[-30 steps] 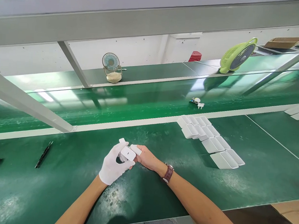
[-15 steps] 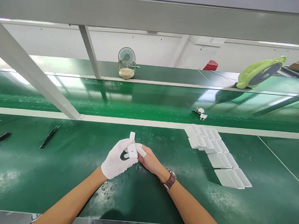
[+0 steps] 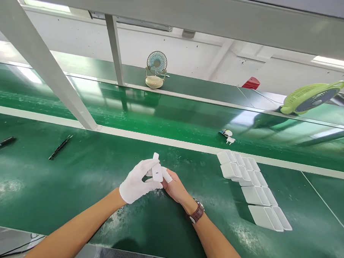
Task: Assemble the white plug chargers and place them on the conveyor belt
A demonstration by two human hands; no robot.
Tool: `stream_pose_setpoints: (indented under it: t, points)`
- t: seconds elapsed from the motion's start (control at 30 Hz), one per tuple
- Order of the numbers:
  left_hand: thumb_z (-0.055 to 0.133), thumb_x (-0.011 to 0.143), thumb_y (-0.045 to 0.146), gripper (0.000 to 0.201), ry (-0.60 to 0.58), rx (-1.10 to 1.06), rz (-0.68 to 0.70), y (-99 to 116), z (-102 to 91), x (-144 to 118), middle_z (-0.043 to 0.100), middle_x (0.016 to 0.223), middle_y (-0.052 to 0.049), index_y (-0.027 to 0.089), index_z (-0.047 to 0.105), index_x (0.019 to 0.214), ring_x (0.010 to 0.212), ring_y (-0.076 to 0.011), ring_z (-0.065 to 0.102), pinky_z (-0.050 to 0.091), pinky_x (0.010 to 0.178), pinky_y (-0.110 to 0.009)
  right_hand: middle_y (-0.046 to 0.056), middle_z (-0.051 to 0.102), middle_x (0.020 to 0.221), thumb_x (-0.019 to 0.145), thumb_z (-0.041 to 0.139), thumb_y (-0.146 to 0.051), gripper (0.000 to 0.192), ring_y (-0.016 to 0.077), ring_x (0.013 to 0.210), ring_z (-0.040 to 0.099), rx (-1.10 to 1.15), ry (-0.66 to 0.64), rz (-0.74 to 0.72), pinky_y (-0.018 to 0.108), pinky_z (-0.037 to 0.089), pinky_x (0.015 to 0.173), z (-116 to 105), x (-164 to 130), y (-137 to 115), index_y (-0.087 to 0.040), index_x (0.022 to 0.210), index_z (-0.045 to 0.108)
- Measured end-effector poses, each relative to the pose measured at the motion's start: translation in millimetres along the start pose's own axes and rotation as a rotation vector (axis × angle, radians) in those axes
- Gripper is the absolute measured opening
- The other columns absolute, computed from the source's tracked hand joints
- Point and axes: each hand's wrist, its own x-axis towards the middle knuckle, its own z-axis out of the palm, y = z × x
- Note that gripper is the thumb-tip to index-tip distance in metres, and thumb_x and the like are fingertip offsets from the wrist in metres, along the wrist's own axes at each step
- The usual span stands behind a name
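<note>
The green tabletop (image 3: 72,185) is stretching wide around the hands, giving open room to the left and toward the body, while its near edge is running just below the forearms. Beyond it, a white strip is separating it from the glossy conveyor belt (image 3: 161,113), where a loose plug part (image 3: 228,135) is lying alone. Overhead, a slanted metal frame post (image 3: 46,66) is limiting any upward lift on the left.

To the right, rows of white casings (image 3: 252,185) are lying close together, near the right forearm; a sideways sweep of that arm could likely scatter them. Two black pens (image 3: 60,147) are resting well apart on the far left.

The gloved left hand (image 3: 137,182) and the bare right hand (image 3: 175,187) are meeting above the tabletop, fingers (image 3: 166,175) of both clamped on a small white adapter casing (image 3: 156,173), which is standing nearly upright between them. The smooth glove could probably let the glossy piece slip, and it would be dropping onto the tabletop just below.
</note>
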Motion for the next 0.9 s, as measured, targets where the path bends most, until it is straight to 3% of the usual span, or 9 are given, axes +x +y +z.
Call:
stream_pose_setpoints:
  t: [0.53,0.9]
  points:
    - [0.07,0.082,0.024,0.06,-0.003,0.082,0.073,-1.2,-1.8,1.1,0.063,0.129,-0.01,0.028,0.051,0.139,0.104,-0.0238,0.067,0.059,0.087,-0.038,0.006,0.072,0.104,0.089,0.059,-0.059,0.043,0.0271,0.098,0.068,0.004,0.0,-0.091,0.04,0.055,0.082,-3.7,-1.0,5.5,-0.025,0.114,0.066]
    - [0.066,0.087,0.027,0.055,-0.015,0.136,0.123,0.1,-6.4,5.7,0.062,0.134,-0.011,0.025,0.049,0.14,0.12,-0.0258,0.062,0.055,0.101,-0.042,0.004,0.072,0.103,0.093,0.057,-0.053,0.039,0.0214,0.087,0.069,-0.214,0.099,-0.293,0.037,0.059,0.079,-8.4,-5.1,11.1,-0.027,0.121,0.064]
